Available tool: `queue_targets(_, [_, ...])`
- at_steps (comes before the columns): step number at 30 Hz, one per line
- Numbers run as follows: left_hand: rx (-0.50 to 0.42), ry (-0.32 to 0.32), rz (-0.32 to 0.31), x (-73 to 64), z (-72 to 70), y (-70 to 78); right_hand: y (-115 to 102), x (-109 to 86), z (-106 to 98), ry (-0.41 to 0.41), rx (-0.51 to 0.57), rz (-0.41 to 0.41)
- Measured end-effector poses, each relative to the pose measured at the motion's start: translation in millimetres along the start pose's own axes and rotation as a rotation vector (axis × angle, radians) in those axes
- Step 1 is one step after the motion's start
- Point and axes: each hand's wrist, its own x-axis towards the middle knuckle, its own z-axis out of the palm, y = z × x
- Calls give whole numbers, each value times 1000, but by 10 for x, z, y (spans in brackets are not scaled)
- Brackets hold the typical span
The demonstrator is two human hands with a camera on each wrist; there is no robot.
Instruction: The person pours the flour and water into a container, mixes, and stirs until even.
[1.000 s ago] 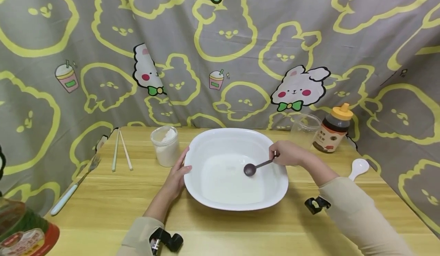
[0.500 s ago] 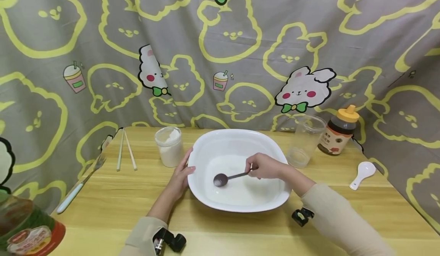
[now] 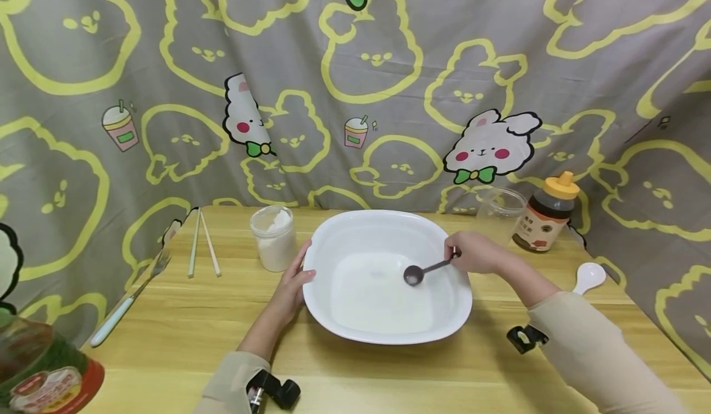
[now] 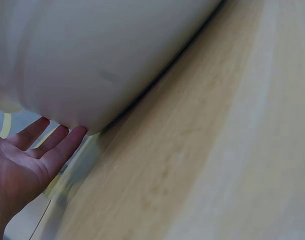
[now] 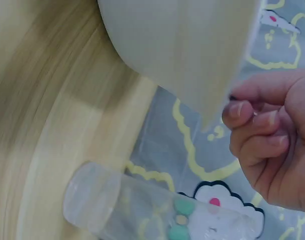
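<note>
A large white basin [image 3: 383, 232] stands on the wooden table with whitish liquid [image 3: 372, 309] across its bottom. My left hand [image 3: 287, 287] holds the basin's left side, thumb over the rim; in the left wrist view its fingertips [image 4: 78, 131] touch the outer wall. Between thumb and curled fingers, my right hand [image 3: 474, 252] pinches the handle of a dark round-bowled spoon [image 3: 413, 275], just above the basin's right rim. The spoon's bowl is down at the liquid, right of the middle. In the right wrist view, the basin wall hides most of the spoon from the right hand [image 5: 272, 135].
Behind the left hand stands a jar of white powder [image 3: 276, 247]. Chopsticks [image 3: 208, 241] and a fork [image 3: 119, 315] lie farther left, near a green-and-red container [image 3: 50, 364]. At right are a clear plastic container [image 5: 100, 200], a yellow-capped bottle [image 3: 544, 216] and a white spoon [image 3: 590, 275].
The right hand swept the dark spoon left through the basin, then back toward the right rim. My left hand has kept its hold on the basin.
</note>
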Motion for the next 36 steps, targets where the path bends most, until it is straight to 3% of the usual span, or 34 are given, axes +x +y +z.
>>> queue_targets(5, [4,-3,2,-4,-4,3,-34,263,149,87,8,-3])
queue_targets(9, [8,1,-3,-6,-1,-2,-128,443,327,95,149,-43])
queue_targets(15, [-4,-9,3,-5,5,-8,-295,500,524,-59,403,-67])
queue_targets(20, [-10,-5,8,-4,7,0,-328,375,522,-225,487,-85])
queue_targets(22, [-7,-6,7,-7,6,6,-295,298,468,-272,491,-87])
queue_targets(26, [-3,-13,8,-9,1,13,-175,161,295,-293,444,-95])
queue_targets(31, [3,-31,25,-6,-1,15,-31,114,98,-227,350,-53])
queue_targets(36, [-5,-28,20,-2,4,12,-3,275,133,-133,321,11])
